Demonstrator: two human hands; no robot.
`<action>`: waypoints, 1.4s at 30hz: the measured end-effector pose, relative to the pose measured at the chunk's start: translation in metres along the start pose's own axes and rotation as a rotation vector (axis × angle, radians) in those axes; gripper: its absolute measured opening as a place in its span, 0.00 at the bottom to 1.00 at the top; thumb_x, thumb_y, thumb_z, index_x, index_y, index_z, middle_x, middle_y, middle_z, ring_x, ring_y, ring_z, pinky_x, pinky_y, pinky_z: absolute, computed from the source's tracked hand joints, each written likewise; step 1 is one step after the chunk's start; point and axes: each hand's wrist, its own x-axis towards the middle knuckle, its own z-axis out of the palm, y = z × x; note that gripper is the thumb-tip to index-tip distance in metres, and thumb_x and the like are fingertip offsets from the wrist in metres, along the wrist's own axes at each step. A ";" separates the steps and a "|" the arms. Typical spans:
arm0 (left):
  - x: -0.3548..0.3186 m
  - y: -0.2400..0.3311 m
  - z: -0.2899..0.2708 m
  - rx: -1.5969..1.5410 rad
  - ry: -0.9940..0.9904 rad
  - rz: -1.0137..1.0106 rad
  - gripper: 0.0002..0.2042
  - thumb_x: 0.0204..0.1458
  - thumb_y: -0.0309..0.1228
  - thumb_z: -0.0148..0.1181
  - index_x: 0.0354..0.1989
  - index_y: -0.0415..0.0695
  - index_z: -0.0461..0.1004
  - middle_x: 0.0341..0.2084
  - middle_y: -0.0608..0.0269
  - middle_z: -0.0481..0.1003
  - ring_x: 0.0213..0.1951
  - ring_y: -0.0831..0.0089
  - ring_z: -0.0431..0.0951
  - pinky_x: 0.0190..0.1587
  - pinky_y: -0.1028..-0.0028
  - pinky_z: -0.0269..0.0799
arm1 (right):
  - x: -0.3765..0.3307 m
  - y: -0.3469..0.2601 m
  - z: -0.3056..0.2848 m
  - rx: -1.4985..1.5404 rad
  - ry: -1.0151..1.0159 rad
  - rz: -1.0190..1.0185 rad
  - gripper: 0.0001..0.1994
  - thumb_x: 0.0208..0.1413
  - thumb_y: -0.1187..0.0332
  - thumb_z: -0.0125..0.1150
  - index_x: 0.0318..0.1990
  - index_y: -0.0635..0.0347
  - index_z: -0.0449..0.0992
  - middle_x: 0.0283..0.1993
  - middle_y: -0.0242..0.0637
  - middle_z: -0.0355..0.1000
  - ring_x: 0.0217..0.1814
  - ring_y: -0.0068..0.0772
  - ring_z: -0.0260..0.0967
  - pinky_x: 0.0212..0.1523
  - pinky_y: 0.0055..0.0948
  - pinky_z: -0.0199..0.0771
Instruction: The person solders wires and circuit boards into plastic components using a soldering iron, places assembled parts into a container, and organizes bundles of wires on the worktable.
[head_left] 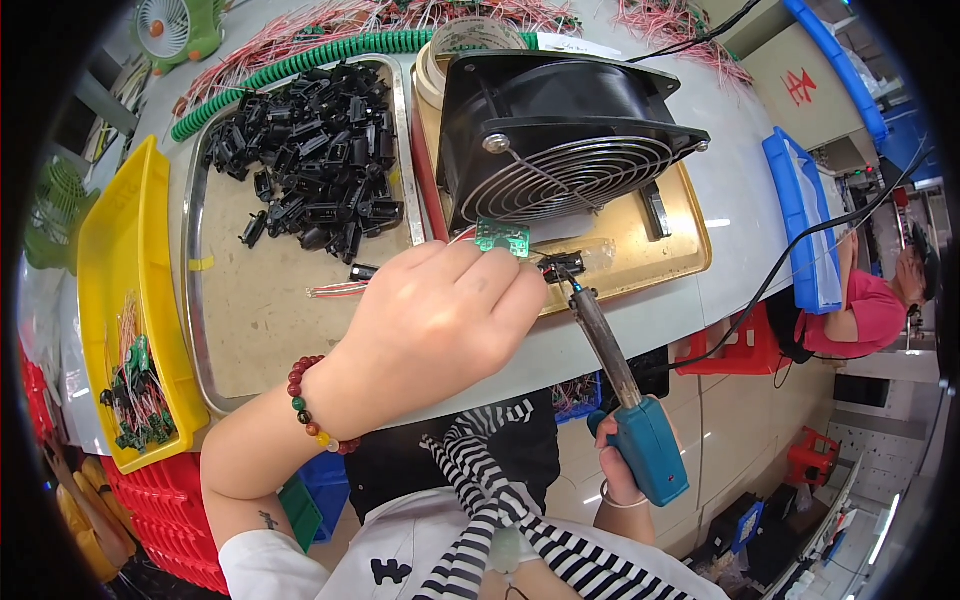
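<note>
My left hand (450,310) is closed, with its fingertips hidden under the knuckles. A small green circuit board (502,238) with thin wires sticks out past its fingers. By the fingertips, a black plastic housing (560,266) shows at the tray's near edge. My right hand (618,465) grips the handle of a teal soldering gun (645,450). The gun's hot tip points up at the black housing and appears to touch it. Left of my left hand lie red and white wires (338,290) and another small black part (362,272).
A metal tray (195,290) holds a heap of black housings (320,150). A black fan with a wire grille (570,180) stands on a gold tray (685,250). At left is a yellow bin (120,230) with wired boards (140,400). A black cable (770,290) hangs at right; another person (865,315) sits beyond.
</note>
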 end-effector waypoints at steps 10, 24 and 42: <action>0.001 0.000 0.000 -0.006 -0.009 -0.001 0.07 0.38 0.25 0.64 0.25 0.44 0.71 0.18 0.67 0.65 0.19 0.72 0.69 0.22 0.72 0.65 | 0.005 -0.007 0.004 0.046 -0.023 0.060 0.10 0.31 0.74 0.60 0.28 0.63 0.75 0.25 0.36 0.72 0.28 0.37 0.70 0.31 0.30 0.70; 0.001 0.000 0.001 0.009 -0.005 0.001 0.07 0.38 0.25 0.64 0.25 0.44 0.72 0.19 0.67 0.66 0.19 0.72 0.69 0.23 0.73 0.65 | -0.011 0.017 -0.015 0.295 0.050 -0.048 0.21 0.37 0.68 0.64 0.40 0.75 0.73 0.31 0.44 0.73 0.20 0.29 0.70 0.24 0.23 0.68; 0.005 0.006 -0.010 0.050 0.059 0.006 0.09 0.37 0.28 0.66 0.25 0.44 0.71 0.18 0.66 0.66 0.19 0.71 0.68 0.22 0.73 0.64 | -0.013 0.023 -0.018 0.391 0.090 -0.018 0.27 0.40 0.62 0.70 0.45 0.73 0.68 0.39 0.47 0.72 0.21 0.31 0.69 0.22 0.23 0.66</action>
